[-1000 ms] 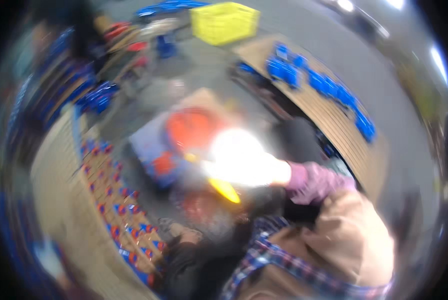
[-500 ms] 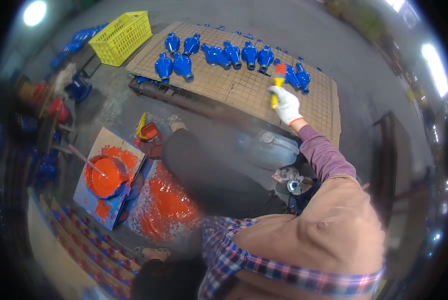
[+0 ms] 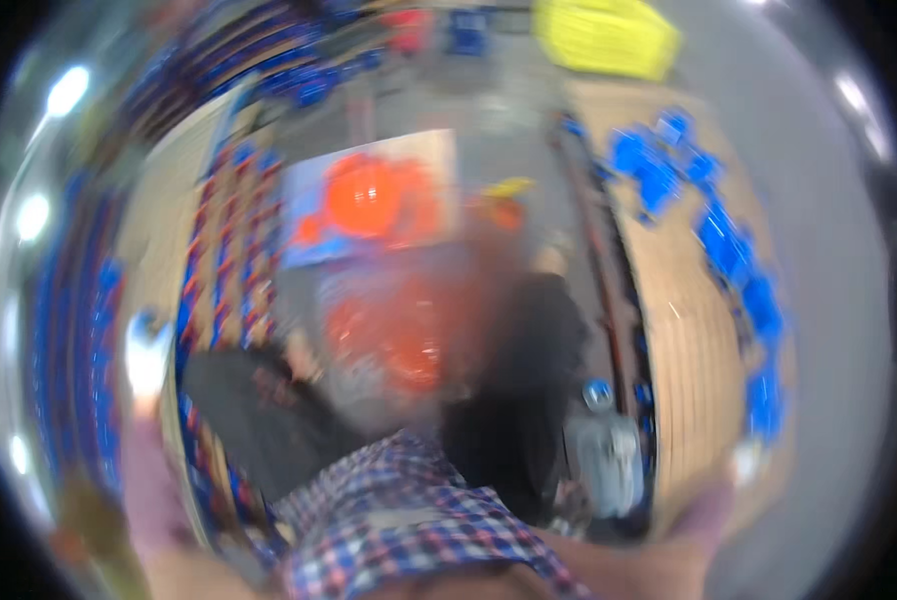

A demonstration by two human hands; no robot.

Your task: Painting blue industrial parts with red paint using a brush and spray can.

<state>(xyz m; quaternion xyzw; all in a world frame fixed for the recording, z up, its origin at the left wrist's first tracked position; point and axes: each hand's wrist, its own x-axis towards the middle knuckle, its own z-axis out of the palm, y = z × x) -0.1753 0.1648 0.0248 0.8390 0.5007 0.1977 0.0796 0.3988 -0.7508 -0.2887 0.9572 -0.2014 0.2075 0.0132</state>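
Observation:
Everything is smeared by motion. My left hand (image 3: 150, 357), in a white glove, is at the left by the tall rack with rows of blue-and-red pieces (image 3: 231, 240). A small dark patch shows at its fingertips; I cannot make out what it is. My right hand (image 3: 747, 462), also gloved, is at the lower right over the cardboard-topped table (image 3: 684, 330). It is next to the nearest of the glossy blue castings (image 3: 764, 400) lined along that table. Its fingers are blurred, and no paintbrush can be made out in it.
An orange paint bucket (image 3: 364, 195) stands on a splattered board (image 3: 434, 150), with an orange-stained plastic sheet (image 3: 409, 335) nearer me. A translucent jug (image 3: 609, 465) is beside the table. A yellow crate (image 3: 609, 35) is at the far right.
My view has swung left, so the table now lies on the right. My left hand has come into view. The paintbrush held in my right hand earlier can no longer be made out.

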